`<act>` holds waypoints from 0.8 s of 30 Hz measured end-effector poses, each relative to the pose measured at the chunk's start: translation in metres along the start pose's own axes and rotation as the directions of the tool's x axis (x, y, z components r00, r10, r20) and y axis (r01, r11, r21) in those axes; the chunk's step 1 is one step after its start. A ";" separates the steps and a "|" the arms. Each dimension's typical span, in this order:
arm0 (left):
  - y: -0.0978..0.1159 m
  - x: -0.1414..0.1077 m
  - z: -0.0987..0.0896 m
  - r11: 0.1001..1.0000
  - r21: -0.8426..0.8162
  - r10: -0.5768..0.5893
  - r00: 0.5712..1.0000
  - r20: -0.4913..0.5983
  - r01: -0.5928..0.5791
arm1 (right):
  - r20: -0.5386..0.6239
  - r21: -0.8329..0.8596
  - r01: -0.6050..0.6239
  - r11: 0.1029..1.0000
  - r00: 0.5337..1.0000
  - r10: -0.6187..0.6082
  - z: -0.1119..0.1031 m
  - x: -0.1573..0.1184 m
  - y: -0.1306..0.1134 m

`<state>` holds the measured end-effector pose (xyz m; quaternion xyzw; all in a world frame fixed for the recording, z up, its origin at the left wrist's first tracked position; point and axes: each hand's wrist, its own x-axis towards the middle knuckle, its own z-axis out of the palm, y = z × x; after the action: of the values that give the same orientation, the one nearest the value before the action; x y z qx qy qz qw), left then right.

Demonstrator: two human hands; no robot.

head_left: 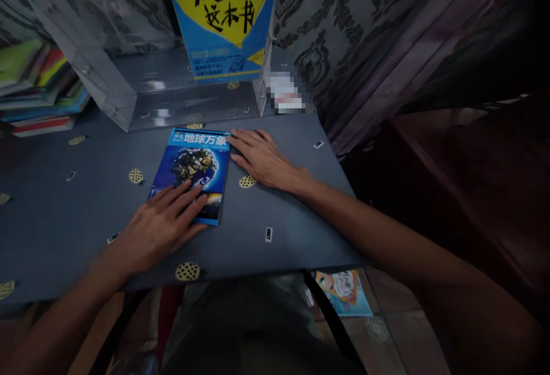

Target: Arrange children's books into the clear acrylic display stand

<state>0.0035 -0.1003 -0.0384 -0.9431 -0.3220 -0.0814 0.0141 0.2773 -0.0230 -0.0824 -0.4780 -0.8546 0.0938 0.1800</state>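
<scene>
A blue book point(195, 165) with a picture of the Earth on its cover lies closed on the grey patterned tablecloth point(296, 237). My left hand point(161, 223) rests flat across its lower left part, fingers spread over the cover. At the book's upper right corner is my right hand point(262, 157), its fingers stretched out and the fingertips touching the edge. Part of the lower cover is hidden under my left hand.
A clear acrylic rack point(107, 97) stands behind the book, holding a blue and yellow book point(227, 36) upright. Stacked books point(40, 88) sit at the far left. A blurred-out white item point(286, 91) lies right of the rack. A colourful packet point(346, 293) is below the table's front edge.
</scene>
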 end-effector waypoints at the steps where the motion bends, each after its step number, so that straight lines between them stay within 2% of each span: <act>1: 0.000 0.000 0.000 1.000 -0.009 -0.004 1.000 0.006 0.004 | -0.003 -0.001 0.003 1.000 1.000 -0.003 0.001 -0.001 0.000; 7: -0.002 0.001 -0.002 1.000 -0.023 -0.011 1.000 -0.028 0.011 | -0.019 0.010 0.061 0.998 0.998 -0.060 0.003 -0.015 -0.005; 12: -0.002 0.003 -0.005 1.000 0.001 0.009 0.999 -0.037 -0.009 | -0.037 0.081 0.181 0.980 0.983 -0.178 0.001 -0.027 -0.022; 18: 0.001 0.005 -0.009 0.999 -0.032 -0.038 0.998 0.043 0.039 | -0.064 0.155 0.317 0.936 0.948 -0.310 0.004 -0.031 -0.042; 21: 0.001 0.003 -0.009 0.998 -0.045 -0.045 0.997 0.067 0.048 | -0.070 0.180 0.293 0.939 0.956 -0.285 0.006 -0.034 -0.051; 24: 0.000 0.001 -0.007 0.999 -0.033 0.008 0.999 0.039 -0.007 | -0.049 0.178 0.209 0.962 0.978 -0.203 0.005 -0.038 -0.061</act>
<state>0.0028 -0.1004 -0.0317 -0.9458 -0.3175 -0.0680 -0.0074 0.2453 -0.0875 -0.0752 -0.3695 -0.8846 0.1452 0.2446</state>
